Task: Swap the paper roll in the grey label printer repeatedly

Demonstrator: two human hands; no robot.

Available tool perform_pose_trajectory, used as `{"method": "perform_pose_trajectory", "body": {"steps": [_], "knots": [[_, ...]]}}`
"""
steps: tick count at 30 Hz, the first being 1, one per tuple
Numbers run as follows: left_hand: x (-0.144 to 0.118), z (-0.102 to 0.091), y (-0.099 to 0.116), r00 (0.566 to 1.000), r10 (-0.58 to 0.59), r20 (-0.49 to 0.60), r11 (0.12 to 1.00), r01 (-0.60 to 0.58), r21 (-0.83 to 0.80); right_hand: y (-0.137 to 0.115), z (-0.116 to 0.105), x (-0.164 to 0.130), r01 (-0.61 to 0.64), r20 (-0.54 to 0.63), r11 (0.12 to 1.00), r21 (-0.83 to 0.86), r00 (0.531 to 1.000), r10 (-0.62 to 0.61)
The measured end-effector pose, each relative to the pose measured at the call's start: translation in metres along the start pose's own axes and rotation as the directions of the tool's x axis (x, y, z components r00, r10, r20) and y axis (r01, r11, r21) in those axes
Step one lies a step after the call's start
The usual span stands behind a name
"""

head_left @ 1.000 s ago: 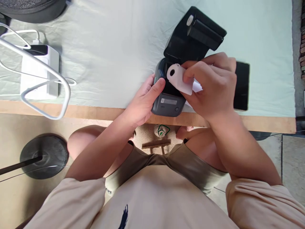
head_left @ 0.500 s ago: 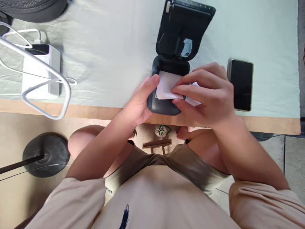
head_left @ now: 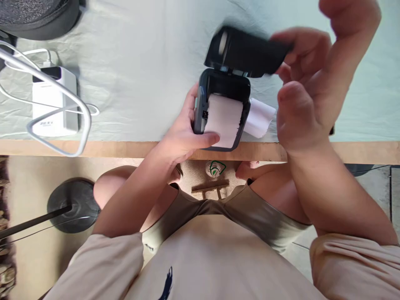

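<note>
No words, brand names or numbers can be read. The white power bank (head_left: 54, 104) at the far left of the table carries a small grey marking on its near end, too small to make out. A dark emblem shows on the person's beige shirt (head_left: 165, 283), a shape without letters. On the floor below the table edge, a round cap (head_left: 215, 168) bears a green outline sign, unreadable.

The printer (head_left: 222, 109) sits at the near edge of the tabletop (head_left: 140, 83), a paper scrap (head_left: 259, 123) just right of it, the power bank (head_left: 54, 104) far left, paper (head_left: 223, 121) in it.
</note>
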State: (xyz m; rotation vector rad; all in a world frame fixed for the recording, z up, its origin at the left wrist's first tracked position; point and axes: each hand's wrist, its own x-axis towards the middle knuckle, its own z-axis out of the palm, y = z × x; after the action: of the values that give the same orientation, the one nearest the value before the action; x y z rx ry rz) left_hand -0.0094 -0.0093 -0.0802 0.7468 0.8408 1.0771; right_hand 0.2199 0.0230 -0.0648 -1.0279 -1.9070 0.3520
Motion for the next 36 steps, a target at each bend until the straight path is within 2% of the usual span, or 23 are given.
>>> {"method": "perform_pose_trajectory", "body": {"steps": [3, 6, 9, 12, 15, 17, 21, 25, 29, 33, 36], "knots": [[-0.004, 0.003, 0.002, 1.0, -0.008, -0.03, 1.0, 0.007, -0.001, 0.001, 0.002, 0.001, 0.099, -0.118, 0.99, 0.098, 0.989, -0.087], [-0.007, 0.005, 0.003, 1.0, -0.005, -0.03, 1.0, 0.005, -0.022, -0.002, 0.0, 0.002, 0.103, 0.018, 0.993, 0.054, 0.994, -0.104], [-0.009, 0.005, 0.003, 1.0, -0.005, -0.011, 0.999, 0.005, -0.046, -0.005, -0.003, 0.001, 0.112, 0.176, 0.992, -0.051, 0.979, -0.101], [-0.011, 0.003, 0.001, 1.0, -0.004, 0.01, 0.998, 0.005, -0.064, -0.007, -0.002, -0.003, 0.102, 0.257, 0.994, -0.048, 0.962, -0.086], [-0.012, 0.0, -0.002, 0.995, -0.053, -0.087, 0.997, 0.049, -0.052, -0.012, 0.002, -0.006, 0.139, 0.237, 0.99, 0.025, 0.961, -0.141], [-0.013, -0.001, -0.003, 0.986, -0.077, -0.146, 0.997, 0.074, -0.03, -0.016, 0.005, -0.007, 0.146, 0.23, 0.989, -0.005, 0.963, -0.141], [-0.012, 0.003, 0.001, 0.986, -0.065, -0.151, 0.998, 0.063, -0.016, -0.018, 0.003, -0.005, 0.124, 0.264, 0.988, -0.095, 0.96, -0.095], [-0.005, 0.017, 0.006, 0.986, -0.113, -0.119, 0.988, 0.099, -0.119, -0.012, -0.002, -0.001, 0.143, 0.219, 0.98, -0.14, 0.97, -0.11], [0.002, 0.025, 0.008, 0.968, -0.136, -0.212, 0.979, 0.098, -0.178, -0.005, -0.007, 0.0, 0.097, 0.295, 0.987, -0.129, 0.954, -0.056], [0.003, 0.025, 0.007, 0.959, -0.129, -0.254, 0.98, 0.084, -0.178, -0.005, -0.013, -0.003, 0.22, 0.295, 0.974, -0.058, 0.936, -0.194], [0.003, 0.024, 0.008, 0.96, -0.096, -0.262, 0.981, 0.047, -0.186, -0.01, -0.018, -0.002, 0.238, 0.28, 0.969, -0.073, 0.937, -0.209]]}}
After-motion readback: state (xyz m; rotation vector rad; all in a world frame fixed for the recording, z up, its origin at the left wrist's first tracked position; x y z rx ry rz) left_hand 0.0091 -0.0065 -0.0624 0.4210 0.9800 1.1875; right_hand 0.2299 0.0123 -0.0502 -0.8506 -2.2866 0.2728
